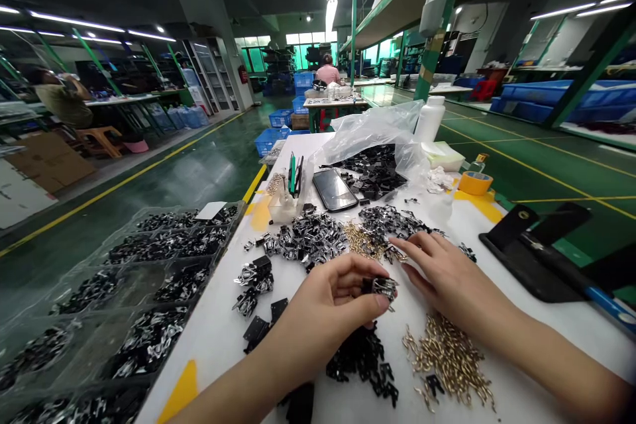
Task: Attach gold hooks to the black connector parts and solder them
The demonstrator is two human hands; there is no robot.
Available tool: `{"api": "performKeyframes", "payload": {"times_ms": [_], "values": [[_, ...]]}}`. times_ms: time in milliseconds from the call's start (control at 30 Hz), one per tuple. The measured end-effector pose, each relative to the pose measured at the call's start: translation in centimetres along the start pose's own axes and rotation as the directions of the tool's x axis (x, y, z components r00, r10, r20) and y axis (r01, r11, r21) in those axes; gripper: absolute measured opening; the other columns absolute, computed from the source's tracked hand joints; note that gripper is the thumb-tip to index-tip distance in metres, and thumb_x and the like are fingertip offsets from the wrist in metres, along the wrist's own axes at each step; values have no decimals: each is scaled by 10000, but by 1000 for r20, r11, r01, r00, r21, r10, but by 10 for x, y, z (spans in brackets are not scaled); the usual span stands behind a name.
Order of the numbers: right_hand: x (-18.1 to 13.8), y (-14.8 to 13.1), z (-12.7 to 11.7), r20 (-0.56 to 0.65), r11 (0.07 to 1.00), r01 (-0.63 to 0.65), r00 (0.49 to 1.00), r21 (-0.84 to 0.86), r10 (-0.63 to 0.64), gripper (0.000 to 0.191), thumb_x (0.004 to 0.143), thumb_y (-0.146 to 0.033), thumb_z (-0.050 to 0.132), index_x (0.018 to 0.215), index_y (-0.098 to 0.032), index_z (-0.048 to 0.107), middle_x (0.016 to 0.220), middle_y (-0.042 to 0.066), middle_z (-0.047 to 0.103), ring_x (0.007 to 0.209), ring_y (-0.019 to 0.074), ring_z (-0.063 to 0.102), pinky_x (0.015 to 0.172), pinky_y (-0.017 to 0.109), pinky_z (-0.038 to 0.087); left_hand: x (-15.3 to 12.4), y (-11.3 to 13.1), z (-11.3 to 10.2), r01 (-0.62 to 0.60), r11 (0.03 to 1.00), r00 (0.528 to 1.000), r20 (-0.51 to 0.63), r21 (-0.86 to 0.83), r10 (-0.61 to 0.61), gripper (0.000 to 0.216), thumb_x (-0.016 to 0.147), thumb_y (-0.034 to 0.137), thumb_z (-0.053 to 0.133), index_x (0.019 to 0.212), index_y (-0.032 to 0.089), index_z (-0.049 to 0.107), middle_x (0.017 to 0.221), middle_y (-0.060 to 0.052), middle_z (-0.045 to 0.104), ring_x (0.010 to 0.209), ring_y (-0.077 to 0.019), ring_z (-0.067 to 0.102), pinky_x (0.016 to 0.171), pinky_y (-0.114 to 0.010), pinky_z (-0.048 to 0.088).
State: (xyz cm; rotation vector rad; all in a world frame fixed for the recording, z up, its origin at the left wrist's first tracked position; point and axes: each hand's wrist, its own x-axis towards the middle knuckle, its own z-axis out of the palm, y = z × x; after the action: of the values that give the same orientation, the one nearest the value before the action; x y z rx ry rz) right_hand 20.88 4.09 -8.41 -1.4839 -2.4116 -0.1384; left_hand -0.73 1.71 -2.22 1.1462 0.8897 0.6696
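My left hand (328, 308) is closed in a pinch on a small black and silver metal clip (381, 287) just above the white table (223, 324). My right hand (437, 271) lies beside it with fingers stretched flat over the table, its fingertips next to a heap of small brass pins (365, 242). A pile of black plastic parts (365, 361) lies under my left hand. A second heap of brass pins (450, 358) lies under my right forearm. A mound of silver and black clips (311, 238) sits behind my hands.
A phone (334, 189) lies at mid-table before an open plastic bag of black parts (375, 169). Clear trays of assembled clips (149, 278) stand at the left. A black tool (536, 248) lies right, with yellow tape (475, 183) and a white bottle (430, 118). People sit at distant benches.
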Motion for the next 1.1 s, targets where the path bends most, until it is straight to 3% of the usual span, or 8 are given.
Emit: {"api": "performKeyframes", "payload": {"times_ms": [200, 500, 667, 800, 967, 1100], "values": [[2, 1, -2, 34, 1000, 1, 999, -26, 0, 122, 883, -202, 467, 892, -164, 582, 878, 87, 579, 854, 262, 519, 729, 418, 441, -2, 4, 4, 16, 1000, 999, 36, 23, -17, 169, 795, 170, 639, 959, 197, 666, 837, 10, 582, 719, -81, 491, 657, -194, 437], [1, 0, -2, 85, 1000, -5, 996, -1, 5, 125, 897, -196, 450, 854, -171, 565, 834, 76, 588, 824, 255, 514, 701, 399, 433, 2, 1, 2, 52, 999, 999, 11, -2, -52, 207, 789, 212, 653, 996, 213, 663, 872, -10, 632, 846, -140, 600, 778, -277, 472], [1, 0, 0, 109, 999, -16, 994, 29, 12, 159, 905, -149, 412, 829, -160, 552, 802, 77, 585, 798, 239, 522, 688, 380, 436, 1, 3, 1, 86, 995, 996, 3, 50, -86, 197, 803, 209, 625, 988, 238, 688, 828, 2, 654, 852, -136, 590, 905, -326, 401], [0, 0, 0, 109, 998, -33, 994, 52, 27, 147, 887, -109, 408, 838, -156, 538, 801, 78, 579, 788, 237, 520, 686, 382, 431, 0, 3, 1, 53, 995, 998, -26, 82, -52, 178, 791, 182, 631, 951, 244, 681, 915, 13, 636, 843, -118, 546, 828, -269, 401], [-3, 3, -1, 115, 993, -67, 992, 98, 55, 132, 861, -84, 416, 856, -165, 520, 788, 64, 572, 762, 220, 517, 640, 349, 427, 1, 5, 1, 44, 999, 999, -20, 19, -44, 126, 792, 176, 638, 912, 215, 636, 812, 36, 595, 752, -87, 521, 714, -205, 408], [-2, 5, 0, 114, 990, -67, 992, 128, 52, 151, 869, -112, 403, 815, -172, 531, 807, 83, 577, 806, 250, 516, 687, 394, 417, 2, 6, 0, 68, 998, 997, -46, 13, -67, 131, 788, 201, 658, 914, 220, 629, 786, 50, 589, 717, -75, 536, 721, -200, 410]]}}
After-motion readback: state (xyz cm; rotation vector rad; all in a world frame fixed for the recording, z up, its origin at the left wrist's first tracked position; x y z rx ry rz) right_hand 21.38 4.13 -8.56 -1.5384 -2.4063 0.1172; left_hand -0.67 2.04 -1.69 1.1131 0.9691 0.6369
